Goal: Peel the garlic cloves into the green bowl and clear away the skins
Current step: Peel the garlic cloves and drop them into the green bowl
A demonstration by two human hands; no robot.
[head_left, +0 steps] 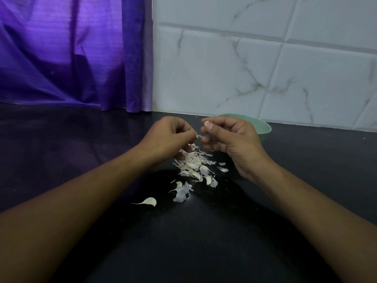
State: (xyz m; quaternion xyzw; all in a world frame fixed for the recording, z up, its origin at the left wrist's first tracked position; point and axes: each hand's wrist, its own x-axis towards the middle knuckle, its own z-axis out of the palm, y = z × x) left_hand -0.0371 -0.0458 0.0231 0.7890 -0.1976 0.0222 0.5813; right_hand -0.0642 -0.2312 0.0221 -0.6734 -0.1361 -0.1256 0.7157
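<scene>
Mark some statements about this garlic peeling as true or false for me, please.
1. The green bowl stands behind the right hand, by the tiled wall. True.
2. The pile of skins lies inside the bowl. False: it lies on the dark counter, below the hands.
3. The left hand pinches a small white scrap. True.
4. The curtain is red. False: it is purple.
5. One clove lies apart from the pile, nearer the person. True.
</scene>
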